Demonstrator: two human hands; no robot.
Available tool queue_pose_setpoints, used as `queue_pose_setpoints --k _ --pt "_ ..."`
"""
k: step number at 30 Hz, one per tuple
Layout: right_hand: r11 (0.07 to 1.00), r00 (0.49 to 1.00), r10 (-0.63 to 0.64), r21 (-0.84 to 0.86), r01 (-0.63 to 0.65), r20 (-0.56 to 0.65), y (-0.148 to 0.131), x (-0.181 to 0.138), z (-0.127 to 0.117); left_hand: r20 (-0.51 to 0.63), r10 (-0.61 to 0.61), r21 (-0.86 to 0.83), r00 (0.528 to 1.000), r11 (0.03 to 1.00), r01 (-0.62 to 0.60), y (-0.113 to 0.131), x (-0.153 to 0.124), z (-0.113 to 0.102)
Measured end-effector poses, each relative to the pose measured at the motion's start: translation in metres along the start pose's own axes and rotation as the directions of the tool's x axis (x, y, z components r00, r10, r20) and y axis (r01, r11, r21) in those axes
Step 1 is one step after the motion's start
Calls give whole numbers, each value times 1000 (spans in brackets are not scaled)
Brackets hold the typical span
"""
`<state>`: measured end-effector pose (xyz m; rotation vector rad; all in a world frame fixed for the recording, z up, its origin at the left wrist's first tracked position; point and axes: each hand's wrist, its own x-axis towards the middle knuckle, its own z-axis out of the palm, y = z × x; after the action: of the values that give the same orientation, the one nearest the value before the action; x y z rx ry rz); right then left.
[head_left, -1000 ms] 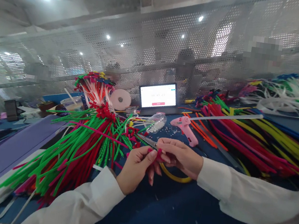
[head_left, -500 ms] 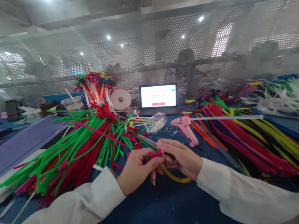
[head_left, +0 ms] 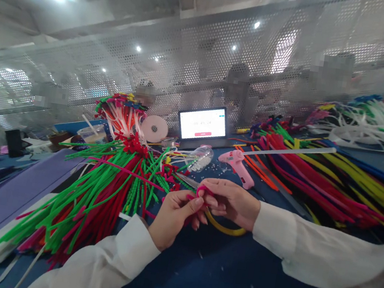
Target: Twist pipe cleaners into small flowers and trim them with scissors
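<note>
A wide perforated screen stretched across the whole back, figures blurred behind it, and in front of it lay the blue table. Over on the left sprawled a big bundle of green and red fuzzy stems, partly over a flat purple sheet. Across on the right, a second heap, the pink and yellow stems, fanned out towards the table's edge.

Then the hands, centre stage, both in white sleeves! The left hand had its thumb and fingers closed in a pinch; the right hand met it, fingertips drawn together just as tightly. Beyond them a tablet stood upright, screen lit, with a pale round roll just beside it. Nearer the right hand, a pink glue gun lay on its side, while a clear container sat between it and the green stems.

Right by the fingers, a pointed metal blade poked out past the right hand; whether that hand gripped it, one couldn't tell. And smallest of all, the pink-red piece, pinched between both sets of fingertips above the table, mostly hidden, its exact shape impossible to make out!
</note>
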<state>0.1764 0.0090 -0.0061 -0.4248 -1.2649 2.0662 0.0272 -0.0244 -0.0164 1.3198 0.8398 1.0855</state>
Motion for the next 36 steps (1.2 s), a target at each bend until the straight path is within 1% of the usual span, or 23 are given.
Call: queue_pose_setpoints --k 3,5,6,9,11,13,15,17,19,20,21,22,23,24,26,27,28,29,30,32,34,35,36 --pt "997 991 -72 5 73 -117 1 2 -2 -53 -10 -35 999 999 8 0 1 -1" --pt "997 978 -69 15 73 -199 2 4 -3 -79 -25 -36 997 999 23 -1 1 -1" --pt "998 975 -56 20 61 -217 1 4 -3 -87 -32 -34 996 999 29 -1 2 -2" --pt "999 984 -37 -2 38 -175 0 4 -2 -92 -32 -32 995 999 29 -1 2 -2" --pt "998 990 -55 -39 50 -133 0 4 0 -83 -27 -28 996 999 25 -2 2 -2" --pt "995 988 -85 -68 76 -130 0 4 0 -76 -25 -17 997 1000 24 -3 3 -2" --pt "992 981 -110 -84 98 -159 0 4 -1 -80 -19 15 997 1000 20 -3 3 -2" --pt "990 976 -105 -111 85 -192 0 4 -2 -80 9 98 997 995 -1 -3 2 -2" --pt "987 979 -45 -160 12 -200 -1 4 -2 -56 82 269 995 961 -64 -2 0 -4" --pt "978 979 -8 -207 -36 -205 -1 3 -1 -28 142 395 989 911 -119 -1 -1 -5" --pt "960 978 28 -267 -84 -206 -1 3 -1 18 217 534 976 823 -193 0 -1 -8" --pt "934 977 55 -335 -122 -204 -2 2 0 83 299 668 951 691 -276 1 -2 -10" --pt "905 977 71 -398 -147 -199 -1 2 1 173 378 777 910 515 -361 3 -2 -13" --pt "877 980 76 -455 -155 -186 -1 2 1 275 441 842 854 319 -435 4 -2 -16" --pt "829 986 97 -538 -153 -132 0 2 0 469 478 856 743 -39 -515 5 -1 -22" --pt "810 988 113 -566 -152 -104 1 2 -1 543 461 831 702 -173 -529 5 0 -24" --pt "791 988 131 -592 -152 -79 2 3 -3 598 431 800 676 -274 -533 5 0 -26" --pt "778 988 145 -611 -146 -52 3 3 -5 634 400 773 662 -344 -532 5 0 -28" --pt "774 989 145 -620 -126 -21 3 4 -6 655 380 754 653 -389 -529 6 1 -29" --pt "783 993 113 -619 -67 35 4 4 -8 666 374 742 645 -423 -521 7 0 -30" --pt "786 994 77 -618 -12 78 4 3 -7 654 399 755 643 -394 -523 8 -1 -30" --pt "782 993 69 -623 7 98 3 2 -6 635 420 773 648 -354 -527 9 -2 -29" --pt "774 991 61 -632 29 121 3 2 -5 603 444 797 663 -287 -532 10 -3 -28"
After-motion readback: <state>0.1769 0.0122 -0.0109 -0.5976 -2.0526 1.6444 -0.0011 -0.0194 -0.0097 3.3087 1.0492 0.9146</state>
